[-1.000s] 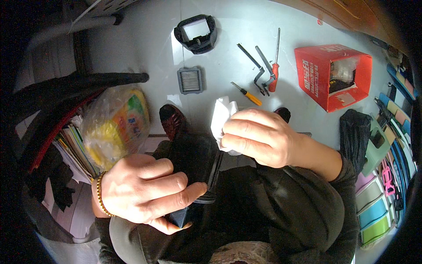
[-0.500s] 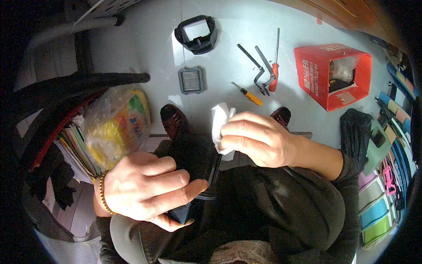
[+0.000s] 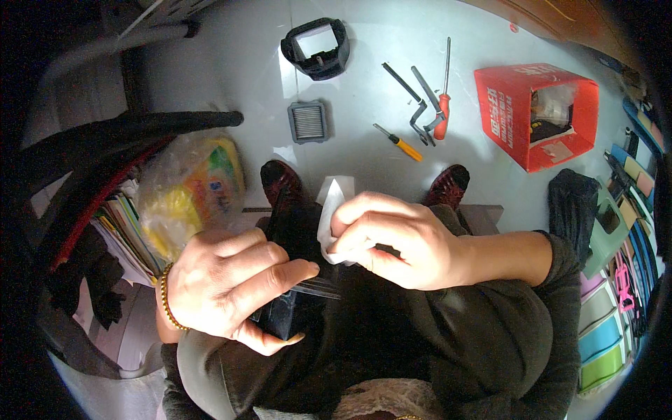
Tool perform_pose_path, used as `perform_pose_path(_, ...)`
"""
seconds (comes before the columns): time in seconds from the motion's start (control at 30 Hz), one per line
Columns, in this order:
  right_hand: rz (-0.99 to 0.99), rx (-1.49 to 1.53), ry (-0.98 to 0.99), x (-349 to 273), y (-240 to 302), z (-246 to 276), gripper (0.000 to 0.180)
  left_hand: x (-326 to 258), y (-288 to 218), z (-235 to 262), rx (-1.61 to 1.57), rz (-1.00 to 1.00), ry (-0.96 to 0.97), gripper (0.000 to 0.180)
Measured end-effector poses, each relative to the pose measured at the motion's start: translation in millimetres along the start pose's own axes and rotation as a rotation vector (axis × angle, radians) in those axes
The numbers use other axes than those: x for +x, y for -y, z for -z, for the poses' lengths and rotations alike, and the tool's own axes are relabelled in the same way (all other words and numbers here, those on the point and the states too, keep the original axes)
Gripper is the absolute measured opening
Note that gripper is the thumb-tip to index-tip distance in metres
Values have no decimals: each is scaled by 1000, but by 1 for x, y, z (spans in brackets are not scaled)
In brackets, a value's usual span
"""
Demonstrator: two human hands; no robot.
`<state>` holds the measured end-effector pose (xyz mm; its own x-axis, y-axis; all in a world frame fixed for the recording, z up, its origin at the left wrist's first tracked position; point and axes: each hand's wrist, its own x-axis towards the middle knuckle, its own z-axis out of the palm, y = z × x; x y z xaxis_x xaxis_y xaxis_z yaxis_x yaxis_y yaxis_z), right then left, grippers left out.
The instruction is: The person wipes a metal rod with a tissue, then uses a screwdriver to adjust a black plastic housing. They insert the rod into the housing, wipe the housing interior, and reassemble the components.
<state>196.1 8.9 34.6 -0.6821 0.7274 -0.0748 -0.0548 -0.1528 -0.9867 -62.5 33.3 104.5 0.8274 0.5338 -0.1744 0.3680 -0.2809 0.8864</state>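
Over my lap, my left hand [image 3: 227,283] is closed around a glossy black box-like part [image 3: 283,315], thumb below and forefinger along its upper edge. The far end of that part merges with the dark trousers, so its full shape cannot be made out. Pinched in the fingers of my right hand [image 3: 406,245] is a crumpled white tissue [image 3: 329,227]. The tissue hangs at the part's right side, close to its ridged edge; whether it touches there is unclear.
On the floor ahead lie a black frame-like housing [image 3: 341,52], a grey pleated filter [image 3: 309,122], a yellow-handled screwdriver [image 3: 406,148], a red-handled screwdriver [image 3: 442,120] and bent dark rods [image 3: 422,115]. A red box [image 3: 500,122] stands right; a bagged yellow package [image 3: 189,196] is left.
My right hand has shifted slightly left and down with the tissue, which now sits nearer my left hand. The black part has tilted, and the whole view has moved a little.
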Motion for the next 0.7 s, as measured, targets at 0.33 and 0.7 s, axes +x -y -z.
perform_pose_path(0.33, -139, 181, 127, -2, 19, 5, 12, 3, 1, 1, -47, -16, -7, 53)
perform_pose_path(0.7, 294, -146, 53, -1, 0, -8, 21, -3, 3, -1, -36, 13, -77, 54)
